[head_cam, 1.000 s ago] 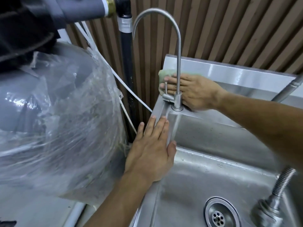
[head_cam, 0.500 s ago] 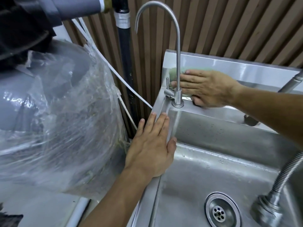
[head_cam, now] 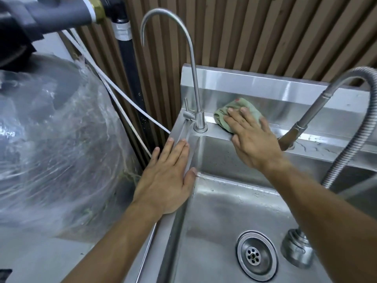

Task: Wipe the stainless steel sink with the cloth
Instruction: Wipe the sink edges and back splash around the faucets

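- Pressing flat on the green cloth, the right hand holds it against the back ledge of the sink, where the ledge meets the upright splashback; fingers lie straight and spread over the fabric, not curled round it.
- A second ago the cloth sat in the back left corner, behind the gooseneck tap; now it lies to the right of the tap's base, so the stroke is travelling rightward along the ledge.
- By my reading the corner behind the tap is done, while the ledge toward the flexible hose is yet to be wiped.
- The left hand has kept its place, lying flat and open on the sink's left rim, fingers together, thumb just over the inner edge, holding nothing.
- Water beads show on the ledge's right stretch and along the basin's back edge; whether the wiped part is dry is hard to judge through the glare.
- The drain sits near the basin's front, well apart from the cloth.
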{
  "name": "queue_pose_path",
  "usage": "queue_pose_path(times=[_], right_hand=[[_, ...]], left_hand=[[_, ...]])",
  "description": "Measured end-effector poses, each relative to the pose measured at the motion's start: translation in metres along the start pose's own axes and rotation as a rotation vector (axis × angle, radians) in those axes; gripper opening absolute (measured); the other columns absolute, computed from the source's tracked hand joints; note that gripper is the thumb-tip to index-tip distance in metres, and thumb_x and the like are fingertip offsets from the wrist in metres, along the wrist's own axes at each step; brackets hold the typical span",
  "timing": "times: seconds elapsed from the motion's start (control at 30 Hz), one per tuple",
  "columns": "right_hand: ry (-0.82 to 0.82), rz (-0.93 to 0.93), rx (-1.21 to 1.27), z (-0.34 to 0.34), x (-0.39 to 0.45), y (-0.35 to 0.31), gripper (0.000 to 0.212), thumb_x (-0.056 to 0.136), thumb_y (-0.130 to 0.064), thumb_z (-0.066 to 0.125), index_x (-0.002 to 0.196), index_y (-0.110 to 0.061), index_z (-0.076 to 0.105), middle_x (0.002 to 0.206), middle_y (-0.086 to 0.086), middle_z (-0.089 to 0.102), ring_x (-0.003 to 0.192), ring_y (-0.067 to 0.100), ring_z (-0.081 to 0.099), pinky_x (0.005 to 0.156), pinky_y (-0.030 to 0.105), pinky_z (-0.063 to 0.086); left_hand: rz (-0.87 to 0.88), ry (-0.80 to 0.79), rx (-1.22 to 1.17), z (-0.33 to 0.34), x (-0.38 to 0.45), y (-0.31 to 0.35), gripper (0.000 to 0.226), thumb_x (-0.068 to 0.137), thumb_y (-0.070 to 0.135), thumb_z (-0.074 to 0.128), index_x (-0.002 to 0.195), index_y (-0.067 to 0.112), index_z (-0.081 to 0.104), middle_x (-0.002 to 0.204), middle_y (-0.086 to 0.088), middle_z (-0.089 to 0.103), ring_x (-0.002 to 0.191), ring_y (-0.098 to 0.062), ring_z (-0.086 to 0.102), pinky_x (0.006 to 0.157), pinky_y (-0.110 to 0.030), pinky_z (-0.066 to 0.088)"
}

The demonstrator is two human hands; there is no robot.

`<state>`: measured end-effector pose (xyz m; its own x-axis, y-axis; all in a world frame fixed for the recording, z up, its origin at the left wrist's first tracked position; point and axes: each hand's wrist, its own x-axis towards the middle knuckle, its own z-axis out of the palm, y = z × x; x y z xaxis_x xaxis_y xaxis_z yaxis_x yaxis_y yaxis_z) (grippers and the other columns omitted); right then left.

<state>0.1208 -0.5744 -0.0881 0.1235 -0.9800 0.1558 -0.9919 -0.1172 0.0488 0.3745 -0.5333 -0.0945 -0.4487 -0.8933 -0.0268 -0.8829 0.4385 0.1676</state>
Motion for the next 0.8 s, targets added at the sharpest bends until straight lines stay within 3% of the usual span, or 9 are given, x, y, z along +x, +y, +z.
queue_pose_path(times=[0.1, 0.2, 0.3, 0.47, 0.53, 0.6, 0.7, 0.73, 0.8], right_hand=[[-0.097, 0.232, 0.195, -0.009, -0.009, -0.018, 0.054, 0.106, -0.030, 0.030, 0.160, -0.025, 0.027, 0.170, -0.006, 0.020, 0.157, 0.022, 0.018, 0.119, 0.053, 0.027], [-0.089, 0.338, 0.220, -0.019, -0.001, -0.037, 0.042, 0.105, -0.028, 0.033, 0.144, -0.018, 0.047, 0.156, 0.003, 0.046, 0.138, 0.032, 0.042, 0.105, 0.047, 0.036], [-0.031, 0.159, 0.156, -0.015, 0.010, -0.041, 0.035, 0.102, -0.035, 0.038, 0.128, -0.018, 0.055, 0.142, 0.003, 0.055, 0.120, 0.034, 0.049, 0.097, 0.044, 0.036], [-0.016, 0.145, 0.159, 0.013, 0.004, -0.024, 0.062, 0.104, -0.050, 0.040, 0.160, -0.025, 0.029, 0.171, 0.001, 0.018, 0.152, 0.032, 0.021, 0.123, 0.051, 0.016], [0.037, 0.168, 0.240, 0.019, -0.001, -0.034, 0.059, 0.103, -0.038, 0.046, 0.158, -0.022, 0.036, 0.168, 0.002, 0.026, 0.151, 0.033, 0.024, 0.122, 0.047, 0.021], [0.122, 0.238, 0.443, 0.013, -0.006, -0.045, 0.051, 0.099, -0.025, 0.052, 0.150, -0.025, 0.051, 0.156, -0.003, 0.047, 0.145, 0.027, 0.034, 0.114, 0.041, 0.035], [0.314, 0.309, 0.793, -0.007, -0.018, -0.058, 0.041, 0.094, -0.013, 0.053, 0.128, -0.030, 0.069, 0.113, -0.009, 0.069, 0.112, 0.018, 0.058, 0.086, 0.029, 0.048], [0.370, 0.239, 0.832, -0.013, -0.022, -0.066, 0.043, 0.092, -0.010, 0.054, 0.128, -0.028, 0.069, 0.113, -0.008, 0.070, 0.108, 0.015, 0.060, 0.087, 0.026, 0.049], [0.343, 0.044, 0.806, -0.017, -0.021, -0.089, 0.049, 0.093, -0.012, 0.056, 0.140, -0.026, 0.060, 0.139, -0.009, 0.061, 0.130, 0.011, 0.051, 0.106, 0.021, 0.042]], left_hand=[[0.003, -0.009, 0.010, -0.001, -0.001, 0.001, 0.079, 0.093, 0.056, -0.008, 0.163, 0.021, -0.004, 0.171, 0.009, -0.013, 0.155, -0.012, -0.021, 0.128, -0.040, -0.007], [-0.001, -0.011, 0.028, -0.001, -0.002, 0.002, 0.080, 0.092, 0.056, -0.008, 0.163, 0.021, -0.004, 0.171, 0.009, -0.012, 0.155, -0.013, -0.020, 0.128, -0.042, -0.006], [-0.006, -0.004, 0.017, -0.001, 0.000, 0.002, 0.079, 0.094, 0.056, -0.006, 0.164, 0.020, -0.003, 0.171, 0.008, -0.011, 0.156, -0.013, -0.019, 0.128, -0.041, -0.006], [-0.002, -0.001, 0.011, 0.000, 0.003, 0.001, 0.072, 0.101, 0.056, 0.006, 0.164, 0.021, -0.004, 0.171, 0.009, -0.012, 0.155, -0.012, -0.020, 0.128, -0.040, -0.007], [-0.007, 0.004, 0.015, 0.001, 0.002, 0.000, 0.070, 0.104, 0.055, 0.009, 0.163, 0.021, -0.005, 0.171, 0.008, -0.013, 0.155, -0.012, -0.021, 0.128, -0.040, -0.008], [-0.002, 0.002, 0.028, 0.002, 0.000, 0.000, 0.071, 0.102, 0.056, 0.005, 0.163, 0.019, -0.006, 0.171, 0.006, -0.014, 0.155, -0.014, -0.021, 0.127, -0.040, -0.010], [0.020, 0.003, -0.007, 0.001, -0.013, -0.001, 0.077, 0.096, 0.059, -0.005, 0.163, 0.021, -0.005, 0.171, 0.008, -0.015, 0.154, -0.012, -0.024, 0.127, -0.039, -0.012], [0.023, 0.007, -0.037, 0.000, -0.021, -0.002, 0.077, 0.095, 0.060, -0.006, 0.163, 0.022, -0.006, 0.170, 0.010, -0.016, 0.153, -0.011, -0.026, 0.127, -0.039, -0.011], [0.028, 0.022, -0.079, 0.000, -0.045, -0.006, 0.075, 0.096, 0.062, -0.004, 0.162, 0.027, -0.009, 0.168, 0.015, -0.021, 0.151, -0.006, -0.030, 0.126, -0.035, -0.012]])
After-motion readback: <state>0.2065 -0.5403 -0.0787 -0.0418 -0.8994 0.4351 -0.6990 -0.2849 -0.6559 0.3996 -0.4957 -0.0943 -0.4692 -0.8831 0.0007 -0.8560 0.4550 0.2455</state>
